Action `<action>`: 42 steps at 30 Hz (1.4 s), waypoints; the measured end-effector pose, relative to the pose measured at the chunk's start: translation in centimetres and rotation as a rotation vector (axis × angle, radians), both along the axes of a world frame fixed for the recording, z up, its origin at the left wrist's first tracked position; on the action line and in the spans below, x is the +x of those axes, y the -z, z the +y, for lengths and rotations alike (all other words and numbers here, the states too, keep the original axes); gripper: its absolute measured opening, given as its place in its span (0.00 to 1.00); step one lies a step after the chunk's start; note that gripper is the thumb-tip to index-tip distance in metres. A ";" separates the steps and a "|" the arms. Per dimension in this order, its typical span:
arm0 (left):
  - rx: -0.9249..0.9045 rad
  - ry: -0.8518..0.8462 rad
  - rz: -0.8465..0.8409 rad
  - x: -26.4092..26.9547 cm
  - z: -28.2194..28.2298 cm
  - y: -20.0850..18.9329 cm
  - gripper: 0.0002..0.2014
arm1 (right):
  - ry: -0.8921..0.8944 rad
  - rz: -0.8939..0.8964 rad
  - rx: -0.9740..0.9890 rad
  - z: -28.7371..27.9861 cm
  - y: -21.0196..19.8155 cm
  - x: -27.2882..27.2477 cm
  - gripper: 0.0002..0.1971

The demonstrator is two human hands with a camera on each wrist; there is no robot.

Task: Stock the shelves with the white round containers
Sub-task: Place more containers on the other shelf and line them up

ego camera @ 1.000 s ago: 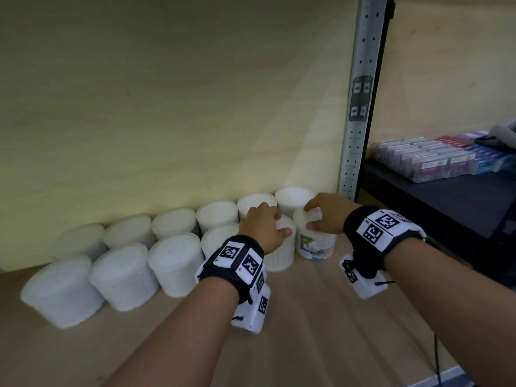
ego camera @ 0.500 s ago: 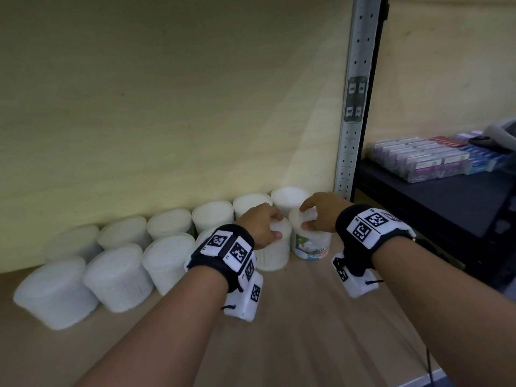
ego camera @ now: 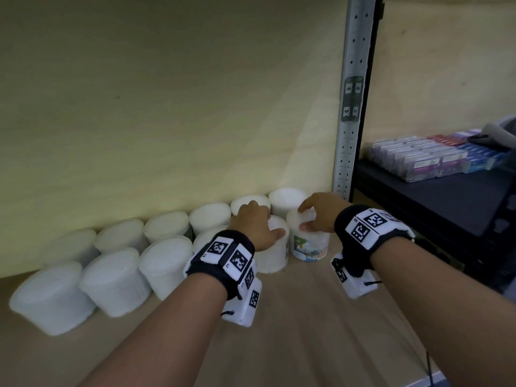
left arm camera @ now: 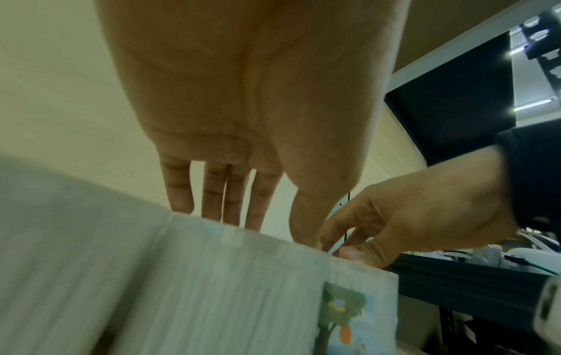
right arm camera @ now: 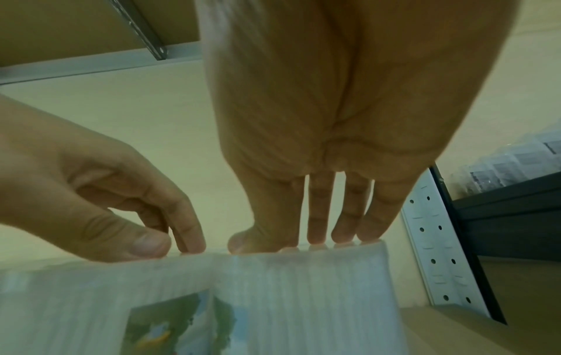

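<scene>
While the left hand (ego camera: 252,226) clasps a plain container (ego camera: 272,258) and the right hand (ego camera: 324,213) apparently pinches the labelled container (ego camera: 310,247), shoving either could topple the back row (ego camera: 210,217).

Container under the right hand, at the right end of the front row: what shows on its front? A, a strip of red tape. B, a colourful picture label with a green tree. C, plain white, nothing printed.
B: the container that the right hand grips by its lid shows a label with a green tree, facing forward; the left hand holds the neighbouring container.
</scene>
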State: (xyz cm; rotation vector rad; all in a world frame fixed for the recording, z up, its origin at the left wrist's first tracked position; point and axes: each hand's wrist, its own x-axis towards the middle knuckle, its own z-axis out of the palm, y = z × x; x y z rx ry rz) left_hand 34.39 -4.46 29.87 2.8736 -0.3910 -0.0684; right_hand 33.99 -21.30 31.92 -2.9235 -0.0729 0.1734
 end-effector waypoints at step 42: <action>-0.032 0.128 0.157 -0.1 0.3 -1.4 0.27 | -0.010 -0.024 0.017 -0.2 0.4 0.1 0.25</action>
